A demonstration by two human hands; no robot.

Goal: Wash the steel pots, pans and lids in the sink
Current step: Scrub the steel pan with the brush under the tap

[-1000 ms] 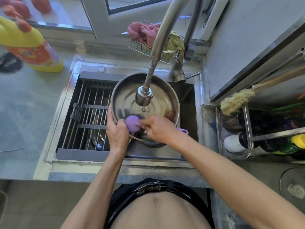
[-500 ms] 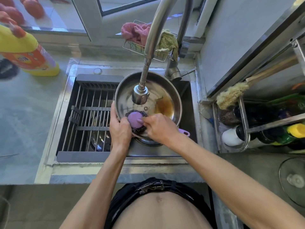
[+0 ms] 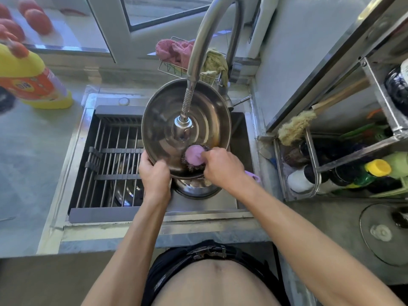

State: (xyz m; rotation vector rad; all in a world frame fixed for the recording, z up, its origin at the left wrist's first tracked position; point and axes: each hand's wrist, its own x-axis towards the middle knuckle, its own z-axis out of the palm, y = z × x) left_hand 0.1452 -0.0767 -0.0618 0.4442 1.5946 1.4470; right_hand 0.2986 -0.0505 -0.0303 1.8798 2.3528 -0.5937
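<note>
Over the sink [image 3: 245,129], left hand [image 3: 155,175] grips pan [image 3: 163,120] rim.

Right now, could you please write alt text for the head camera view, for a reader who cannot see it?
Over a steel sink, the left hand grips the rim of a tilted steel pan while the right hand presses a pink-handled scrubber inside it. The faucet head hangs above the pan.

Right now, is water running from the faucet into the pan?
No, the faucet head hangs over the steel pan and no stream of water shows below it.
</note>
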